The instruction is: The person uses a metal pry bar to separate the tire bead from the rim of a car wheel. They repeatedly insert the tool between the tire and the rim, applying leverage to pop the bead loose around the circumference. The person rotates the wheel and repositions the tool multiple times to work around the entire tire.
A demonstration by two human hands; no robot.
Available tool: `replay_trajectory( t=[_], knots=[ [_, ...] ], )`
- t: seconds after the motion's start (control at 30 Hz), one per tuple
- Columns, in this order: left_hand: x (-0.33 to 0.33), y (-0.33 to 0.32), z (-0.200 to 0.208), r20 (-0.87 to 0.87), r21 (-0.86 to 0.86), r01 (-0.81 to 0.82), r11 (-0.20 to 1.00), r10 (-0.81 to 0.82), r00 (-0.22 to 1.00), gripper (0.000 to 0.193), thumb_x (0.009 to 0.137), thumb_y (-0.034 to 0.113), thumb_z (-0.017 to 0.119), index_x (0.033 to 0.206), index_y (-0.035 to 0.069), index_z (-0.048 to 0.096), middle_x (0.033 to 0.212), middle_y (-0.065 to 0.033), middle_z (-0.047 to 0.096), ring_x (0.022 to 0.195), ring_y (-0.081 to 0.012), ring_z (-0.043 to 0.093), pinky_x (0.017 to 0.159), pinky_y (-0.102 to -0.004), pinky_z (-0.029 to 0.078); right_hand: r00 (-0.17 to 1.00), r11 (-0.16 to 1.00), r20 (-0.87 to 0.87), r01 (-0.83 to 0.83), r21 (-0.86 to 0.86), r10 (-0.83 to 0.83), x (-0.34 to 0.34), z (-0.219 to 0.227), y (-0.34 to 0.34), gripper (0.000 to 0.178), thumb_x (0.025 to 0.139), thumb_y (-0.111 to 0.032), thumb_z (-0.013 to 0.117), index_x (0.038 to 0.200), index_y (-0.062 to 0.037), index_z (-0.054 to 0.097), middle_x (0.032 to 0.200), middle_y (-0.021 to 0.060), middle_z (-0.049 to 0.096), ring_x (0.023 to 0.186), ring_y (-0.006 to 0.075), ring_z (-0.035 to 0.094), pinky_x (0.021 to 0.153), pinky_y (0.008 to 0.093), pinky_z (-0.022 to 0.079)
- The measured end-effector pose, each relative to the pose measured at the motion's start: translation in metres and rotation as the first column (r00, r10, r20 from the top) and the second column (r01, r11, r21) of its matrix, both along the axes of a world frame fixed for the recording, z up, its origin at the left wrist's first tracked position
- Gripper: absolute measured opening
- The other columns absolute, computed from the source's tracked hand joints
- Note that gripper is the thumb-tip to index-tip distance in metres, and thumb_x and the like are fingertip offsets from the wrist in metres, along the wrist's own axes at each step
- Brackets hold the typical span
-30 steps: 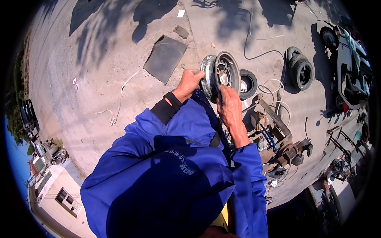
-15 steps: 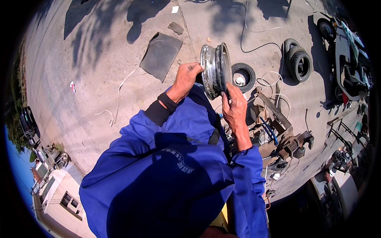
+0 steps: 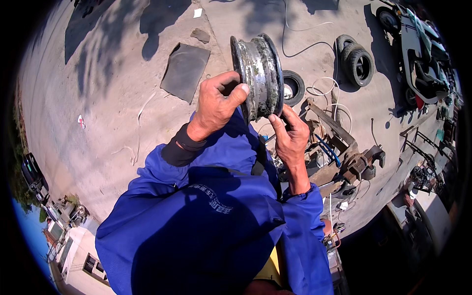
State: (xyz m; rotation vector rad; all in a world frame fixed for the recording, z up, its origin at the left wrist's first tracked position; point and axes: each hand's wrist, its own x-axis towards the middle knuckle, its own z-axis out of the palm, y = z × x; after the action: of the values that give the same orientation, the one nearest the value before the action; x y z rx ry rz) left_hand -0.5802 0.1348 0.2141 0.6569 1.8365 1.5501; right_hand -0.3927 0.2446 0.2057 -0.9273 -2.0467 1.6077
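A worn metal wheel rim point(image 3: 258, 73), silvery with dark grime round its barrel, is held up on edge in front of me. My left hand point(image 3: 219, 102) grips its left flange, the thumb pressed against the near side and the fingers curled. At the lower right flange, my right hand point(image 3: 291, 135) holds the rim between thumb and fingers. Both hands are closed on it, and part of the right fingers is hidden behind the flange. Beyond the rim, a black tire point(image 3: 295, 88) lies on the ground, partly covered by the rim.
A dark flat mat point(image 3: 186, 73) lies on the concrete at left. Stacked tires point(image 3: 359, 65) stand at the right, near a parked three-wheeled vehicle point(image 3: 413, 59). A rusty bench vise point(image 3: 361, 162) and tools crowd my right side. A pale hose point(image 3: 339, 101) loops across the ground.
The rim has turned so its outer barrel faces me more, and it has come up and closer. My left hand has shifted its hold on the left flange.
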Motion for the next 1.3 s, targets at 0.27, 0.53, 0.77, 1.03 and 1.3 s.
replay_trajectory(
  t=[0.27,0.53,0.77,1.03,1.3],
  knots=[
    [0.011,0.011,0.017,-0.046,0.099,0.027,0.995,-0.023,0.999,0.024,0.093,0.02,0.073,0.09,-0.003,0.068,0.067,-0.003,0.062,0.064,-0.0078,0.055,0.059,-0.0278,0.046,0.999,0.998,0.014,0.03,-0.057,-0.029,0.013,0.022,0.004,0.027,0.093,-0.001,0.073,0.12,0.0039,0.072,0.114,0.0177,0.076,0.104,0.0225,0.073,0.094,0.0321,0.054],
    [0.01,0.018,0.019,0.023,0.023,0.049,0.999,-0.049,0.999,0.031,0.096,0.026,0.071,0.088,-0.004,0.066,0.07,-0.0002,0.062,0.067,-0.0058,0.052,0.059,-0.0258,0.042,0.999,0.993,0.028,0.036,-0.11,-0.033,0.019,0.029,0.007,0.026,0.095,-0.006,0.072,0.119,0.0036,0.072,0.11,0.0144,0.076,0.099,0.019,0.072,0.09,0.0303,0.054],
    [0.012,0.026,0.002,0.331,0.025,-0.05,0.998,0.039,0.943,0.035,0.101,0.026,0.064,0.093,-0.007,0.071,0.08,-0.0015,0.067,0.073,-0.0071,0.058,0.064,-0.0252,0.046,0.997,0.956,0.075,0.014,-0.292,0.008,0.012,0.03,0.013,0.027,0.1,-0.011,0.067,0.122,0.0039,0.07,0.105,0.0088,0.076,0.095,0.0129,0.068,0.087,0.0283,0.054],
    [-0.003,0.043,-0.024,0.637,0.024,0.015,1.0,-0.027,0.77,0.031,0.105,0.028,0.061,0.104,-0.002,0.07,0.087,-0.0023,0.068,0.074,-0.0089,0.061,0.07,-0.0265,0.05,0.994,0.945,0.081,0.101,-0.312,-0.08,-0.003,0.023,0.016,0.024,0.1,-0.007,0.063,0.12,0.0052,0.07,0.097,0.005,0.074,0.086,0.0078,0.063,0.078,0.0251,0.053],
    [-0.003,0.043,-0.018,0.455,0.062,0.181,0.982,-0.189,0.87,0.04,0.104,0.028,0.062,0.125,-0.006,0.065,0.121,-0.015,0.071,0.098,-0.0174,0.07,0.087,-0.0311,0.056,0.928,0.715,0.072,0.329,-0.616,-0.365,0.002,0.027,0.056,0.034,0.097,-0.019,0.072,0.119,0.007,0.07,0.096,0.0053,0.072,0.082,0.0086,0.065,0.075,0.0224,0.051]
  ],
)
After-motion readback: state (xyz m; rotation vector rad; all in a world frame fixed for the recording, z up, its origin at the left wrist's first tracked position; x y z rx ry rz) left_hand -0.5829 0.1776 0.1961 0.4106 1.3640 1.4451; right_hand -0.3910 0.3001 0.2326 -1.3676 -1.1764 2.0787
